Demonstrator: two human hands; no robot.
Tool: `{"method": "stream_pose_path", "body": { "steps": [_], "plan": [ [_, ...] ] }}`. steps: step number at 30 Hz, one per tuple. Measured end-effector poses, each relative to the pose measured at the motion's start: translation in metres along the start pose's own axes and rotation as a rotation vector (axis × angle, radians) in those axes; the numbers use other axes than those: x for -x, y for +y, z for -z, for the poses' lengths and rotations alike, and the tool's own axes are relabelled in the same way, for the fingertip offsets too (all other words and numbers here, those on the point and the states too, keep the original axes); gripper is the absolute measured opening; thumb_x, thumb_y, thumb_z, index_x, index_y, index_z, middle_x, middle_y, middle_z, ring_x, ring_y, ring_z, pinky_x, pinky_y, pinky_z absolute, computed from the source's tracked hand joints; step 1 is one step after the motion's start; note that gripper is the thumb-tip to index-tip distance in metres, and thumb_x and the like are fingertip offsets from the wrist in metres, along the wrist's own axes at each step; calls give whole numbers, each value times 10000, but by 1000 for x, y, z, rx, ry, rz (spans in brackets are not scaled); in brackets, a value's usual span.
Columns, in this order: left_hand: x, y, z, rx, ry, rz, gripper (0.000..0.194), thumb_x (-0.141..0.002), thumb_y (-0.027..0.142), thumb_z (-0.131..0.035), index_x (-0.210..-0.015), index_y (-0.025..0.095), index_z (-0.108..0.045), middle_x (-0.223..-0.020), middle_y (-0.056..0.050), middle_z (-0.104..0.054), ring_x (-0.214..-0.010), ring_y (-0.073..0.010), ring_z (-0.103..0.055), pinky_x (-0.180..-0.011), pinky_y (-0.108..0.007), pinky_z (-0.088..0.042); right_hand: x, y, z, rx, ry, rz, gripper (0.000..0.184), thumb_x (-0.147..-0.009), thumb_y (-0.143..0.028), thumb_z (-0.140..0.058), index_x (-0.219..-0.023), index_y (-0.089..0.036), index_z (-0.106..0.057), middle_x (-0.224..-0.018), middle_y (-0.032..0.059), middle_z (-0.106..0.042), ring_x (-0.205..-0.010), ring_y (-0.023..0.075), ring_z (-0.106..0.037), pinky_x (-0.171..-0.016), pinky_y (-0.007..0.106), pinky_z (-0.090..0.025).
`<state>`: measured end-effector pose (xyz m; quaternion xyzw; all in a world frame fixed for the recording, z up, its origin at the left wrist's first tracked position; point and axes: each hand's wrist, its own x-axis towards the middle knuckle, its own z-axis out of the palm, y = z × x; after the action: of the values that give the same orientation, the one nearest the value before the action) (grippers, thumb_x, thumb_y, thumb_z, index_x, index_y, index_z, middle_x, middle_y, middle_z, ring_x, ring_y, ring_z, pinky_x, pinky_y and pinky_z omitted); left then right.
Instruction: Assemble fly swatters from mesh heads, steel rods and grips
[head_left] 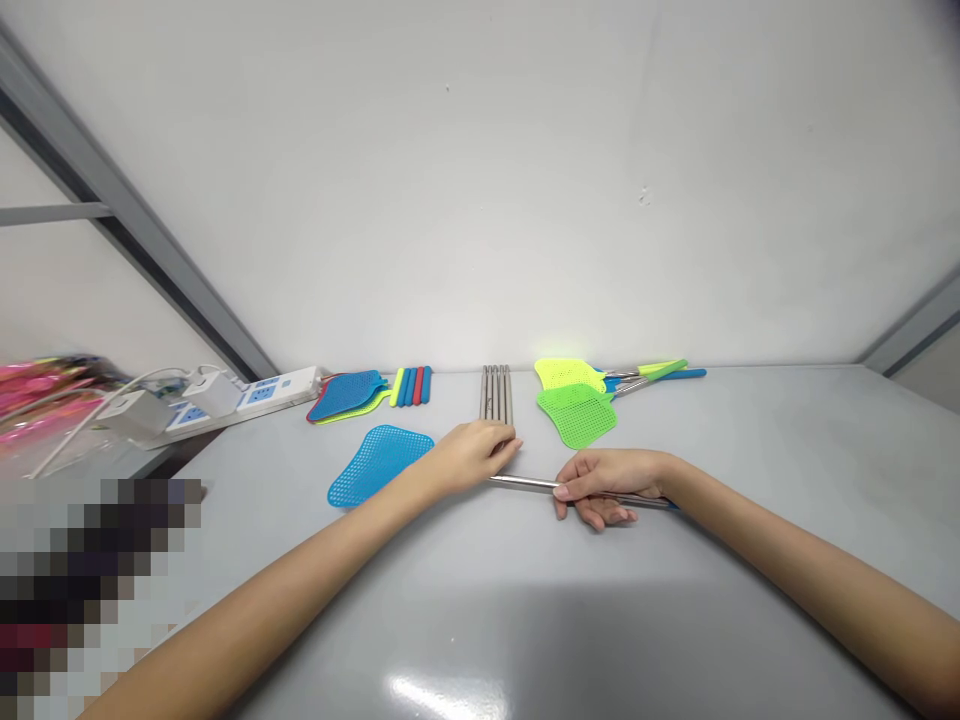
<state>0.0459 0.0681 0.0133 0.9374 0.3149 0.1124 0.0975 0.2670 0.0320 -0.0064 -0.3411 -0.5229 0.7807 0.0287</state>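
A blue fly swatter head (381, 466) lies on the left, with its neck running under my left hand (477, 452). The fingers of that hand are closed around the neck area, though the grip itself is hidden. From there a thin metal rod (525, 484) extends right to my right hand (600, 484). My right thumb and forefinger pinch the rod while the other fingers hang loose below it. A bit of blue handle shows by the right wrist. Just beyond my left hand lie several metal rods (495, 392), side by side.
Several swatter heads (349, 394) and coloured handles (411, 386) lie at the back left. Swatters with green and yellow heads (577, 414) lie back right. A power strip (277, 390) with plugged-in chargers (212, 393) sits at the left edge, before a white wall.
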Motion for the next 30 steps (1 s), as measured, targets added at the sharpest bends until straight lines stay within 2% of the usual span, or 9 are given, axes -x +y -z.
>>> {"method": "stream_pose_path", "body": {
  "steps": [8,13,16,20,24,26,28,30],
  "plan": [
    [2,-4,2,-6,95,7,243,-881,246,-339,-738,172,-520,-740,-27,-489,-731,-161,-480,-690,-273,-374,-1,0,1,-27,-25,5,267,-798,-352,-552,-821,-91,-601,-482,-14,-612,-272,44,-434,-252,130,-370],
    [6,-11,16,1,124,79,238,-876,222,-326,-726,166,-502,-706,-21,-478,-676,-157,-473,-638,-272,-376,-2,0,1,-43,-20,27,257,-812,-338,-538,-825,-91,-606,-490,-5,-621,-277,43,-436,-252,125,-366],
    [16,-2,21,20,103,77,257,-888,238,-311,-737,166,-506,-698,-15,-486,-657,-147,-467,-615,-258,-370,-1,-1,1,-48,-20,28,255,-813,-332,-541,-836,-88,-611,-492,-4,-618,-285,43,-447,-259,121,-368],
    [36,26,15,76,69,-11,262,-896,247,-313,-740,164,-507,-716,-21,-497,-704,-146,-467,-660,-260,-362,1,-1,2,-54,-18,26,258,-827,-324,-522,-874,-88,-616,-506,-10,-611,-293,39,-456,-272,118,-373],
    [54,58,-4,245,10,-83,266,-889,231,-326,-716,157,-515,-681,-18,-488,-667,-135,-446,-629,-248,-350,3,-1,0,-46,-23,23,265,-828,-319,-522,-890,-81,-621,-529,1,-612,-309,38,-457,-280,119,-376],
    [58,67,-14,427,-44,-82,254,-881,234,-343,-721,157,-523,-672,-8,-490,-647,-120,-445,-629,-236,-355,4,-1,-2,-32,-26,28,266,-828,-320,-522,-889,-82,-625,-539,-2,-600,-319,35,-451,-293,122,-379],
    [58,70,-21,593,-59,15,245,-867,279,-384,-724,156,-541,-645,6,-482,-611,-110,-432,-597,-228,-348,6,-3,-3,5,-34,37,269,-829,-321,-520,-895,-84,-628,-559,-7,-584,-334,29,-442,-313,127,-379],
    [55,66,-24,795,-49,189,266,-868,314,-385,-754,154,-564,-657,6,-493,-605,-107,-435,-577,-222,-345,9,-7,-3,75,-35,49,279,-829,-329,-516,-912,-88,-630,-589,-4,-574,-358,26,-433,-339,135,-377]
  ]
}}
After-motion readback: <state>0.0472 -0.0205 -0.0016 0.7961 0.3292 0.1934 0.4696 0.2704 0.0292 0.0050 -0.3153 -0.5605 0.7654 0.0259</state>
